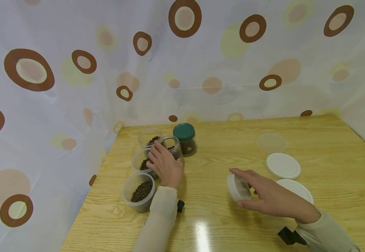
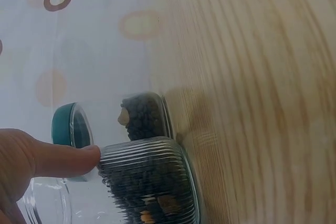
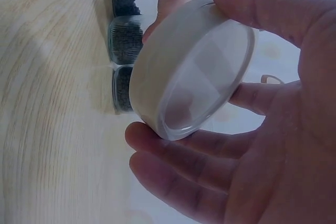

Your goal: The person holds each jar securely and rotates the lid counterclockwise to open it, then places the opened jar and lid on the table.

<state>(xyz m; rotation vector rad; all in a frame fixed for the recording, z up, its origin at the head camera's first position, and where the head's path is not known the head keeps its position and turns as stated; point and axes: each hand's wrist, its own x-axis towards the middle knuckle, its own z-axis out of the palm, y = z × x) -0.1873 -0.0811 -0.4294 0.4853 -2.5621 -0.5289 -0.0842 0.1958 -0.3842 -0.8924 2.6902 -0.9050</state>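
Observation:
My left hand (image 1: 166, 168) grips a clear ribbed jar (image 2: 152, 177) of dark pellets, the thumb pressing its side in the left wrist view. From above, its open rim (image 1: 171, 139) shows beyond the hand, which hides much of the body. Tilted above the table, a round white lid (image 3: 168, 72) with a translucent inner face is held by its edge between the thumb and fingers of my right hand (image 1: 270, 197). To the left of my left hand stand open clear tubs, the nearest tub (image 1: 137, 206) partly filled with brown pellets.
Behind the ribbed jar stands a jar with a green lid (image 1: 184, 131). On the right of the wooden table (image 1: 214, 140) lie a translucent disc (image 1: 272, 142), a white lid (image 1: 283, 165) and another white lid (image 1: 299, 190), partly covered by my right hand. A patterned curtain (image 1: 220, 59) hangs behind.

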